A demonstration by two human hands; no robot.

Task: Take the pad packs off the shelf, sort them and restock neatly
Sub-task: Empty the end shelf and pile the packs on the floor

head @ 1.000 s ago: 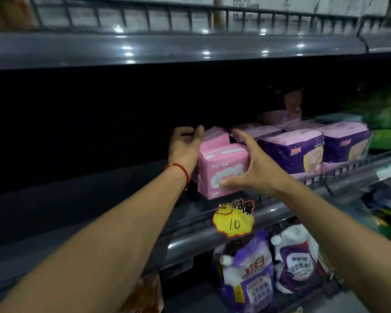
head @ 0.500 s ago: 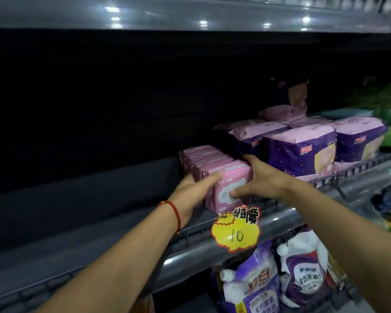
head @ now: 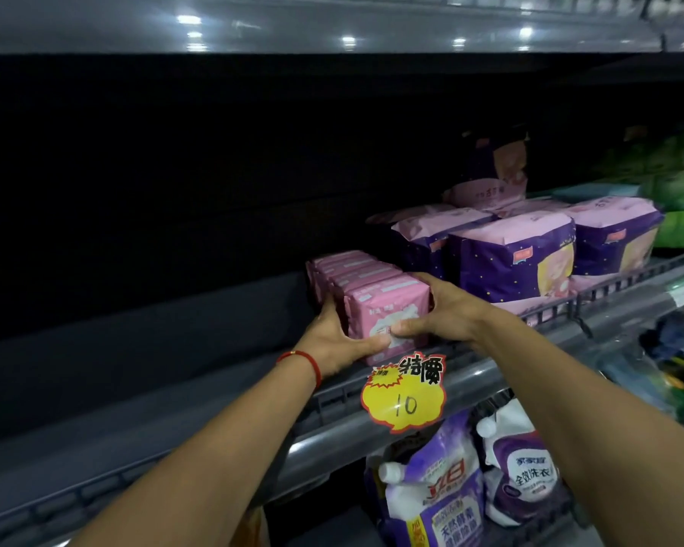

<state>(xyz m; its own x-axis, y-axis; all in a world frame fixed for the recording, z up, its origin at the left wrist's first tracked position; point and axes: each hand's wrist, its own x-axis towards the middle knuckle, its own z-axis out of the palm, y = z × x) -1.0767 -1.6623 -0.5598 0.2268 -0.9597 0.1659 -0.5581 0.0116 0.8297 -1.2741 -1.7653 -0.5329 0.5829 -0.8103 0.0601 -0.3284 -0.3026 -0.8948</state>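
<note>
Row of pink pad packs (head: 366, 294) stands upright on the shelf (head: 490, 379), packed face to back and running from the front rail toward the dark rear. Left hand (head: 338, 337) grips the left side of the row at its front end, fingers wrapped along the side, thumb lying across the lower front face of the nearest pack. Right hand (head: 441, 309) grips the opposite side, fingers over the right flank and top corner, thumb pressed to the front face so the two thumbs nearly meet. Both hands thus clasp the row between them; the packs rest on the shelf. Red string bracelet (head: 301, 359) on the left wrist. Just right of the row, touching or nearly so, purple pad packs (head: 510, 260) with pink tops sit in a group; green packs (head: 676, 199) further right. Yellow price tag (head: 403, 396) marked "10" hangs from the rail below the hands. Purple detergent pouches (head: 439, 491) stand on the lower shelf.
</note>
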